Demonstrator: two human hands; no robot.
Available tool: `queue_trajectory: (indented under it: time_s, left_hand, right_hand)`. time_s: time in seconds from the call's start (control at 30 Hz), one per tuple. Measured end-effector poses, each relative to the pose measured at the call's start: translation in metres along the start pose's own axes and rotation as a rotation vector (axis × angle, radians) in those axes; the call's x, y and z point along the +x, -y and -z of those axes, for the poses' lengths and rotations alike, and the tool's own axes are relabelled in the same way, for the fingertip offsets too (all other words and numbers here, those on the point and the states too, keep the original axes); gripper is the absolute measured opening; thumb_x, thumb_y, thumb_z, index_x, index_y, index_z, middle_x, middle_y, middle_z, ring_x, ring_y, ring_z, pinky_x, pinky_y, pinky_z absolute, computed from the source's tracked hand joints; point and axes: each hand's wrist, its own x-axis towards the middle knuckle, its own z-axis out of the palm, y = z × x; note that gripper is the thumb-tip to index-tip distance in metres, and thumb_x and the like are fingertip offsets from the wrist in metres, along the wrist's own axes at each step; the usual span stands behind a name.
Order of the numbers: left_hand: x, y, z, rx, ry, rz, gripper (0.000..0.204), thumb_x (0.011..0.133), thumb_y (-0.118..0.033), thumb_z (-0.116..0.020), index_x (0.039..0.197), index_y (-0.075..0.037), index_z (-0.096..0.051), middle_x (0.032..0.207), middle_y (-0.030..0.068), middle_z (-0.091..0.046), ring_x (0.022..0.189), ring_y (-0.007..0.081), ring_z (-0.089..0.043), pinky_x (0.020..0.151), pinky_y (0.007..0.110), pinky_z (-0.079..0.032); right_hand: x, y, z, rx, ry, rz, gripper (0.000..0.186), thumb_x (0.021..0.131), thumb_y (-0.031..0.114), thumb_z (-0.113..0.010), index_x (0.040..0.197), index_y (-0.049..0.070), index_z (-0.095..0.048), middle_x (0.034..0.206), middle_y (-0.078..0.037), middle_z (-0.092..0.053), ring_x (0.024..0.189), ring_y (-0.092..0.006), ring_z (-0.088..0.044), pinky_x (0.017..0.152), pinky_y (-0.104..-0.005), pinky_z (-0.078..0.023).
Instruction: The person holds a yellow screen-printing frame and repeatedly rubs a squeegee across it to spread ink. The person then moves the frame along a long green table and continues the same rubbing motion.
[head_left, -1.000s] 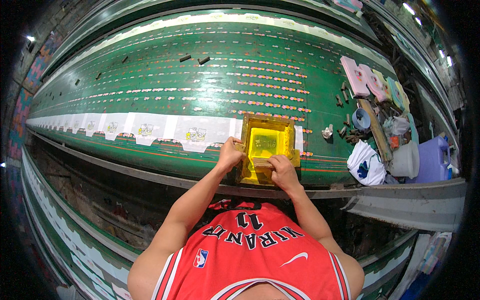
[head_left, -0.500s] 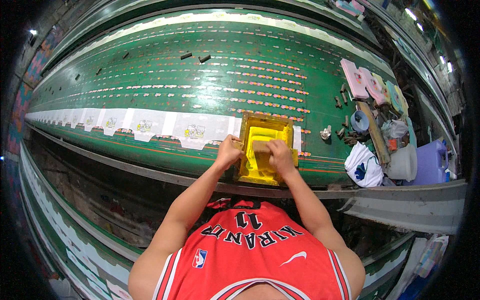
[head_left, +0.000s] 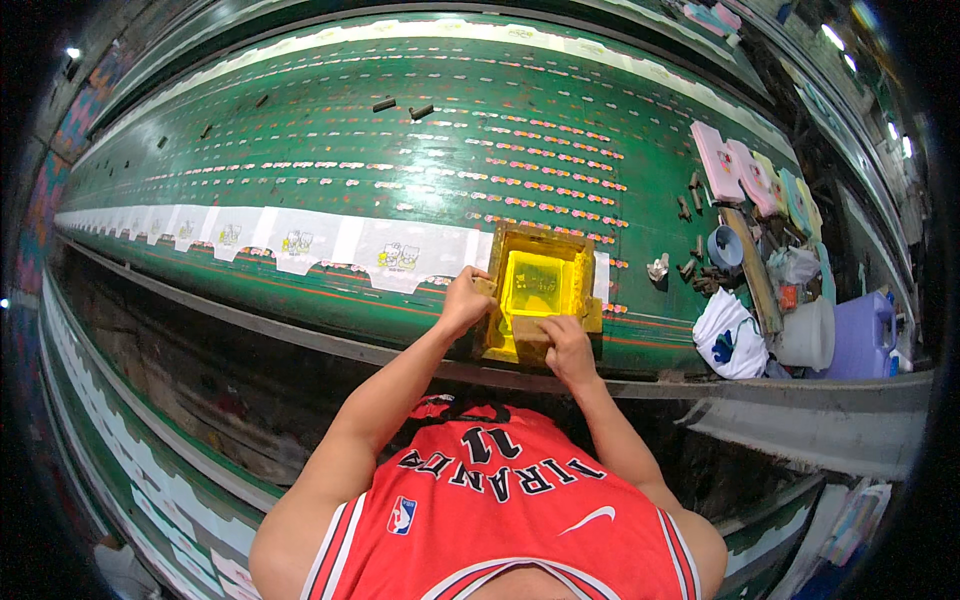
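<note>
My left hand [head_left: 467,300] is closed on a small handle at the left side of a printing screen frame [head_left: 545,239], smeared with bright yellow ink [head_left: 533,280]. My right hand [head_left: 567,347] grips a flat brown squeegee [head_left: 530,331] across the lower part of the screen. The frame lies on a long green printing table [head_left: 330,130], at the right end of a row of white cut pieces [head_left: 398,260] printed with pale cartoon figures. What lies under the screen is hidden.
At the table's right are pink padded boards [head_left: 716,160], dark rollers, a wooden plank [head_left: 755,275], a blue bowl [head_left: 726,245], white cloth [head_left: 728,335], a pale bucket [head_left: 806,330] and a purple jerrycan [head_left: 855,335]. A metal rail [head_left: 800,420] runs along the front edge.
My right hand moved up the screen with the squeegee, then back down toward me. The middle of the screen shows again. My left hand stays at the frame's side.
</note>
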Motion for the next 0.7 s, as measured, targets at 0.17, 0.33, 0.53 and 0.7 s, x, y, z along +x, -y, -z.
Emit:
queue_trajectory:
  time_s: [0.17, 0.33, 0.53, 0.7]
  left_hand:
    - [0.007, 0.010, 0.000, -0.028, -0.008, -0.066, 0.052, 0.065, -0.003, -0.080, 0.114, -0.002, -0.061, 0.097, 0.0152, -0.071, 0.086, 0.0246, -0.068, 0.075, 0.037, -0.056]
    - [0.001, -0.002, 0.010, -0.062, 0.056, -0.062, 0.052, 0.068, 0.001, -0.078, 0.116, -0.001, -0.059, 0.100, 0.0136, -0.070, 0.087, 0.0221, -0.067, 0.074, 0.036, -0.056]
    - [0.003, -0.015, 0.031, -0.274, 0.120, -0.146, 0.053, 0.064, 0.002, -0.079, 0.114, 0.002, -0.060, 0.101, 0.0146, -0.067, 0.087, 0.0234, -0.065, 0.073, 0.036, -0.056]
    - [0.003, -0.038, 0.052, -0.171, 0.254, -0.292, 0.050, 0.063, 0.002, -0.078, 0.110, 0.001, -0.060, 0.099, 0.0136, -0.066, 0.085, 0.0240, -0.066, 0.072, 0.037, -0.058]
  right_hand:
    - [-0.021, 0.020, 0.000, -0.049, 0.036, -0.057, 0.048, 0.068, -0.010, -0.062, 0.114, 0.004, -0.069, 0.116, -0.013, -0.068, 0.116, -0.0335, -0.062, 0.108, -0.0501, -0.045]
    - [-0.035, 0.043, -0.006, -0.114, 0.042, -0.165, 0.047, 0.071, -0.007, -0.065, 0.116, 0.006, -0.070, 0.123, -0.009, -0.067, 0.123, -0.0302, -0.060, 0.118, -0.0573, -0.032]
    - [-0.034, 0.084, -0.005, -0.250, -0.112, -0.182, 0.049, 0.075, -0.001, -0.070, 0.123, 0.010, -0.069, 0.130, -0.006, -0.065, 0.130, -0.0285, -0.058, 0.120, -0.0635, -0.026]
    - [-0.041, 0.158, 0.011, -0.198, -0.320, -0.290, 0.052, 0.076, 0.019, -0.082, 0.124, 0.008, -0.068, 0.132, -0.009, -0.065, 0.132, -0.0298, -0.057, 0.123, -0.0612, -0.022]
